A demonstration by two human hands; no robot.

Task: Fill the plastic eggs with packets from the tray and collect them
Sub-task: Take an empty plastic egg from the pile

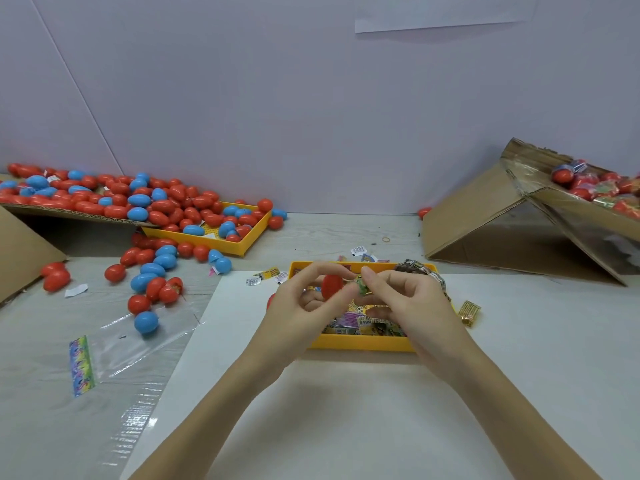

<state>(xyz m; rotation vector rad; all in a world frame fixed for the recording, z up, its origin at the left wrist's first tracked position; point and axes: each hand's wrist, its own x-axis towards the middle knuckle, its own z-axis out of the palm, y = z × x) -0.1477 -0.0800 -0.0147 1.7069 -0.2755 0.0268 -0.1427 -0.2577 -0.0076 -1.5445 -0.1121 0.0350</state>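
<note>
Here the left hand (304,299) pinches a red egg (331,286) between thumb and fingertips above the tray (360,342), which sits at the far edge of the white sheet (346,410) on the bench. The right hand (405,299) has its fingers curled round a small green packet (362,284), holding it just beside the egg; whether the packet already touches the shell I cannot tell. The risk, as I judge it, is a slip: the egg is smooth and held only at the tips, so a push from the packet could pop it out of the grip and drop it into the tray. A packet left bunched might also keep the shell from closing. The egg seems to stand with its long axis roughly upright, slightly tilted; which end opens is hidden by the fingers. Spare red and blue eggs (145,282) lie towards the bench's left edge, and a box (502,216) stands at the right edge.
</note>
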